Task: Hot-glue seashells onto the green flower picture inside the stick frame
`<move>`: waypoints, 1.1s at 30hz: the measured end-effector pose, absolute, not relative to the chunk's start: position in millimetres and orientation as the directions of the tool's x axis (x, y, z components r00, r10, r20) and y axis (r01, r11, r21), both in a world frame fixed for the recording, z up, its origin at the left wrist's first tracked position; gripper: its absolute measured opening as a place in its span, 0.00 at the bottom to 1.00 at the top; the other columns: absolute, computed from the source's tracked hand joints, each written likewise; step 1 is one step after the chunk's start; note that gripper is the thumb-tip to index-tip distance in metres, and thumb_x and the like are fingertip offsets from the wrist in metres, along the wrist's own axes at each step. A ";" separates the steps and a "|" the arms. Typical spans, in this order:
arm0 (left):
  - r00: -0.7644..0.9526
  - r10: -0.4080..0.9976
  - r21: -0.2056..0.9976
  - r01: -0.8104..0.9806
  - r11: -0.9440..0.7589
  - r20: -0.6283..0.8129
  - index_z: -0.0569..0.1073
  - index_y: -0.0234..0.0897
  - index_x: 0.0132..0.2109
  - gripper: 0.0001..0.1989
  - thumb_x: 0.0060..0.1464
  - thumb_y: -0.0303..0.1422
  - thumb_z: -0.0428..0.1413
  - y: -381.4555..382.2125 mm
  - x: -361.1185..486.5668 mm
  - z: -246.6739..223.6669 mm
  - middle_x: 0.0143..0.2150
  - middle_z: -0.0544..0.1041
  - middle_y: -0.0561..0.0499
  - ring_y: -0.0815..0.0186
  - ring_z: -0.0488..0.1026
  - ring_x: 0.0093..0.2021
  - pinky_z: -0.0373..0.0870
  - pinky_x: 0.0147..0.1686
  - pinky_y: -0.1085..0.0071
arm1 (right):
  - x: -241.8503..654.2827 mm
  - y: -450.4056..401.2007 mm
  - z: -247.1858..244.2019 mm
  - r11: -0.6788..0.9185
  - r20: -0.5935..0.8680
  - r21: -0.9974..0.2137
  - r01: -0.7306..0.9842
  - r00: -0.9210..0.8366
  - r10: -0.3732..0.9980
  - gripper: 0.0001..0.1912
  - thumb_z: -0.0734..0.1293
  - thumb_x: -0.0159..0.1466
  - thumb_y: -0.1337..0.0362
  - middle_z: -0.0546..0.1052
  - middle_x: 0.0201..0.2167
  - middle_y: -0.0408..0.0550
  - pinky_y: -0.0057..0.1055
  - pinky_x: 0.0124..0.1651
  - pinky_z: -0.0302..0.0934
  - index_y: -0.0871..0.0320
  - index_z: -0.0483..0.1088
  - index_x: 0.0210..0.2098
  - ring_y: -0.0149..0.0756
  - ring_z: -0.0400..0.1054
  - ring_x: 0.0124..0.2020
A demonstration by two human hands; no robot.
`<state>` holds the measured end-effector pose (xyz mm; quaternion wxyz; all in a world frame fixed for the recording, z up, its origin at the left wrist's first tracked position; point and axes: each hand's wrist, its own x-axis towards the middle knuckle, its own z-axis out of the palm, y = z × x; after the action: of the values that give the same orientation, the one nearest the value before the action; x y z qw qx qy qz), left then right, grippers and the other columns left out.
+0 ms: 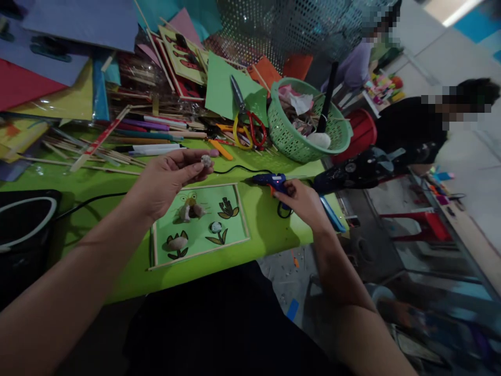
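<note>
The left hand [162, 177] pinches a small grey stone [205, 161] between thumb and fingertips, above the far edge of a framed green picture [198, 236] that lies on the bright green counter [270, 230]. To the right of the picture, the right hand [303, 202] is curled around the handle of a blue glue gun [274, 179], its thumb near the orange trigger and the nozzle pointing left; whether the gun rests on the counter is hard to tell.

On the picture, a brownish stone [178, 243] sits at the near left, a pale speckled stone [216, 227] tops a drawn stem toward the right, and a cluster of brown pieces [191, 210] lies farther away, partly behind the left hand. A dark-outlined plant [227, 209] fills the far right corner.

Beyond the left hand lie pens [154, 150], loose wooden sticks [90, 152] and an orange cutter [221, 149]. Farther right, scissors [243, 112] with yellow and red handles lean across a green sheet [217, 86], beside a green mesh basket [287, 137]. Two people are at the far right, one in purple, one in dark clothing.
</note>
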<state>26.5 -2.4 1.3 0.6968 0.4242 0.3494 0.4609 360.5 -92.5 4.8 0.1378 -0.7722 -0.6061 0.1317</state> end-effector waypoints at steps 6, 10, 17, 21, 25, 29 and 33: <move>0.293 0.946 0.915 -0.328 0.236 -0.139 0.84 0.43 0.39 0.12 0.44 0.33 0.72 -2.4 26.5 4.4 0.43 0.83 0.53 0.67 0.77 0.40 0.77 0.48 0.69 | 367.6 -85.3 -7.1 -0.283 -0.114 -0.563 0.777 0.266 0.957 0.25 0.78 0.51 0.48 0.77 0.31 0.46 0.33 0.34 0.60 0.59 0.74 0.40 0.38 0.69 0.32; 0.311 0.935 0.905 -0.325 0.274 -0.171 0.83 0.41 0.40 0.13 0.44 0.33 0.72 -1.8 26.1 2.5 0.41 0.83 0.53 0.69 0.77 0.38 0.77 0.46 0.70 | 365.7 -83.3 -5.1 -0.293 -0.164 -0.798 0.527 0.279 0.946 0.24 0.79 0.48 0.56 0.78 0.32 0.46 0.34 0.38 0.63 0.60 0.75 0.41 0.37 0.70 0.33; 0.327 0.923 0.889 -0.334 0.313 -0.202 0.83 0.37 0.41 0.16 0.43 0.35 0.73 0.5 24.1 0.1 0.40 0.82 0.50 0.69 0.77 0.37 0.77 0.44 0.70 | 339.6 -83.8 17.4 -0.233 -0.197 -0.960 0.154 0.214 0.957 0.26 0.81 0.43 0.64 0.81 0.38 0.45 0.33 0.43 0.67 0.57 0.75 0.42 0.36 0.73 0.37; 0.354 0.913 0.887 -0.328 0.327 -0.206 0.83 0.37 0.42 0.18 0.43 0.37 0.73 0.4 23.2 0.0 0.41 0.83 0.49 0.68 0.77 0.36 0.77 0.46 0.68 | 324.9 -78.3 28.3 -0.211 -0.195 -0.975 0.071 0.193 0.962 0.22 0.78 0.45 0.65 0.80 0.35 0.43 0.32 0.38 0.67 0.55 0.75 0.40 0.35 0.72 0.34; 0.361 0.909 0.881 -0.335 0.334 -0.208 0.83 0.38 0.40 0.18 0.42 0.38 0.74 -0.6 23.8 1.1 0.41 0.83 0.49 0.68 0.77 0.37 0.76 0.47 0.68 | 312.5 -63.0 34.4 -0.157 -0.154 -0.985 0.077 0.042 0.987 0.13 0.75 0.51 0.63 0.80 0.35 0.46 0.31 0.32 0.62 0.55 0.77 0.37 0.34 0.68 0.30; 0.375 0.903 0.873 -0.344 0.347 -0.210 0.83 0.38 0.41 0.18 0.42 0.38 0.74 -0.8 23.2 0.9 0.40 0.83 0.50 0.69 0.77 0.37 0.75 0.46 0.72 | 297.5 -48.9 31.2 -0.175 -0.176 -0.984 0.041 -0.032 0.984 0.14 0.77 0.54 0.53 0.81 0.31 0.47 0.30 0.26 0.56 0.56 0.78 0.34 0.31 0.61 0.24; 0.374 0.903 0.874 -0.343 0.344 -0.209 0.83 0.39 0.41 0.18 0.42 0.38 0.74 -0.4 22.3 -0.4 0.38 0.82 0.50 0.69 0.77 0.37 0.75 0.44 0.72 | 288.4 -46.5 22.5 -0.166 -0.178 -0.981 0.101 -0.118 0.977 0.18 0.76 0.57 0.47 0.82 0.34 0.48 0.29 0.27 0.56 0.55 0.80 0.36 0.30 0.62 0.26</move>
<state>22.3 -0.4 -0.4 0.7344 0.3846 0.3646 0.4241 288.4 -46.5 22.5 0.3989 -0.5308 -0.5078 0.5488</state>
